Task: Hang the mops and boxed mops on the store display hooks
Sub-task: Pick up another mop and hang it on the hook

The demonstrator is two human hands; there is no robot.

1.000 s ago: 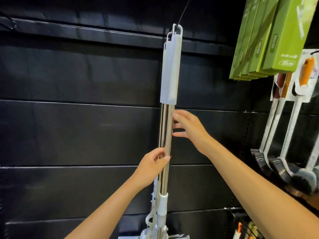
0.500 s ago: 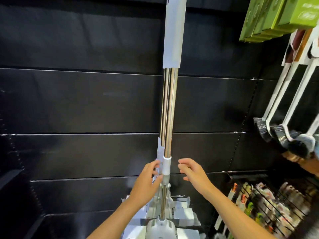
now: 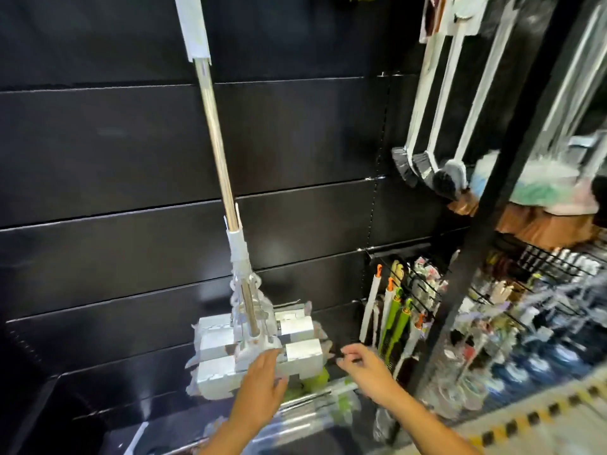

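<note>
The mop [image 3: 226, 192] runs down the black panel wall [image 3: 98, 142] from 12 o'clock to its white head, just below centre. The left hand [image 3: 262, 389] touches the lower edge of the head with straight fingers. At its 3 o'clock the right hand [image 3: 368, 369] is blurred; its fingers seem loosely curled and hold nothing. Brushes [image 3: 423, 162] hang at 2 o'clock.

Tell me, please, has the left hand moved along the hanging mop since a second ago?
Yes. The left hand has gone down the hanging mop, from mid-pole to its white head at the bottom.
</note>
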